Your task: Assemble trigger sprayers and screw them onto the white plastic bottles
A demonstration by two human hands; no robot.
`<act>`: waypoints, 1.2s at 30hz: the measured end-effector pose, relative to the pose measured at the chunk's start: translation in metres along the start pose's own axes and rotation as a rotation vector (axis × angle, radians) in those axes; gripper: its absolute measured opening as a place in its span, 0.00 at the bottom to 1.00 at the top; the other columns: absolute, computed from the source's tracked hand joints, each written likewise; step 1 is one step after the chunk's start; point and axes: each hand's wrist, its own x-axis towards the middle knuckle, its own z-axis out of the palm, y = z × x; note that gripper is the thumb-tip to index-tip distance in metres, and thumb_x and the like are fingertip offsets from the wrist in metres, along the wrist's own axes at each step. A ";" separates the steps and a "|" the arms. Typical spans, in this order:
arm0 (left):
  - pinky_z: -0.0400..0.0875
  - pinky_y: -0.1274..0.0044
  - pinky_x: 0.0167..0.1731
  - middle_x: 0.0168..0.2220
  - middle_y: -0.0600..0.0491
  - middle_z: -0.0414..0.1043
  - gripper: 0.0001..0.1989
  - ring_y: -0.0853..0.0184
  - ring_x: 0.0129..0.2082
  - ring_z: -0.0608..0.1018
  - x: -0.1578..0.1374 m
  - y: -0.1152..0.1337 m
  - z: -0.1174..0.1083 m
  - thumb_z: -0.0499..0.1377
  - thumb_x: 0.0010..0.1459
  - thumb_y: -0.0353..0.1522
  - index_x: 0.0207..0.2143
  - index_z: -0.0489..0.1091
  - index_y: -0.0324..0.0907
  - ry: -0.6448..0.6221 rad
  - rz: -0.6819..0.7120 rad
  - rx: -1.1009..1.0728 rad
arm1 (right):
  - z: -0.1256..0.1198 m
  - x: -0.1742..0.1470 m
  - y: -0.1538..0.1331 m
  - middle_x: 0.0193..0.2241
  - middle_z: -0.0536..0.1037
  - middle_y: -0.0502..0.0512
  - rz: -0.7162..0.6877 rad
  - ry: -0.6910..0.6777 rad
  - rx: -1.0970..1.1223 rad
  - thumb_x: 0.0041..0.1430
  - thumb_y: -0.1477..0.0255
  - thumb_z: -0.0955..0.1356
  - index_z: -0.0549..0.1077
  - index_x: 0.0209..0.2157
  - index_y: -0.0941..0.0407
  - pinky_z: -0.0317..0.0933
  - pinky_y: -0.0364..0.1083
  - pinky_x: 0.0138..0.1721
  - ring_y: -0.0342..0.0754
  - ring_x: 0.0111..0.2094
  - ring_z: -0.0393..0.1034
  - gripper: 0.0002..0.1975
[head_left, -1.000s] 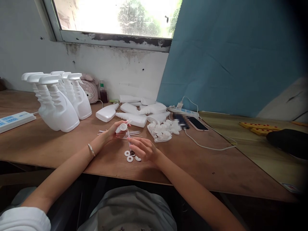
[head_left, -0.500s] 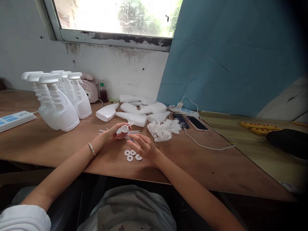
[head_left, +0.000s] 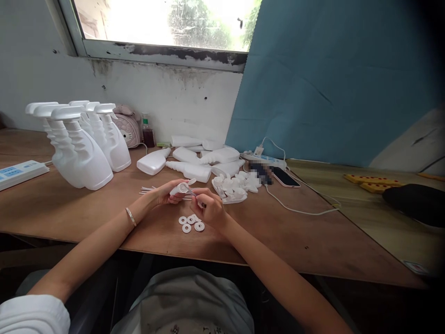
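Observation:
My left hand [head_left: 169,193] is closed around a white spray trigger head [head_left: 180,188], its round open end turned toward my right hand. Pinched in my right hand [head_left: 209,207] is a thin metallic tool [head_left: 191,190] that looks like tweezers, its tip at the opening. The fingers partly hide it. Several flat white washers [head_left: 187,228] lie on the table just below the hands. Behind the hands, thin white tubes [head_left: 148,189] are partly covered. A pile of white trigger heads [head_left: 235,188] lies to the right.
Several assembled spray bottles [head_left: 91,160] stand at left, beside a power strip [head_left: 22,174]. Loose white bottles [head_left: 189,171] lie behind the hands. A phone [head_left: 285,177] and a white cable [head_left: 299,209] are at right. A pink bag [head_left: 128,127] sits against the wall.
My right hand's fingers have curled inward around the thin tool, and its tip now meets the opening at a different angle. My left hand still holds the trigger head, slightly turned.

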 end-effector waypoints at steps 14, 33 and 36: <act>0.49 0.89 0.05 0.11 0.57 0.54 0.23 0.79 0.07 0.55 0.004 -0.002 -0.002 0.43 0.61 0.41 0.20 0.62 0.35 -0.060 -0.067 -0.263 | 0.001 0.004 0.004 0.30 0.72 0.51 0.276 0.111 0.172 0.56 0.75 0.62 0.51 0.34 0.51 0.65 0.43 0.26 0.43 0.28 0.71 0.11; 0.46 0.88 0.06 0.11 0.58 0.53 0.17 0.79 0.07 0.53 0.001 0.001 -0.002 0.47 0.59 0.38 0.22 0.61 0.37 -0.014 -0.027 -0.178 | -0.001 0.012 0.008 0.31 0.68 0.48 0.753 0.208 0.534 0.57 0.74 0.60 0.51 0.35 0.51 0.67 0.42 0.26 0.38 0.23 0.67 0.09; 0.43 0.88 0.05 0.11 0.58 0.52 0.17 0.79 0.06 0.51 0.000 0.002 -0.001 0.47 0.59 0.38 0.22 0.61 0.37 -0.001 -0.017 -0.164 | 0.000 0.011 0.009 0.31 0.66 0.48 0.759 0.232 0.560 0.58 0.73 0.60 0.51 0.35 0.51 0.68 0.42 0.26 0.39 0.25 0.68 0.09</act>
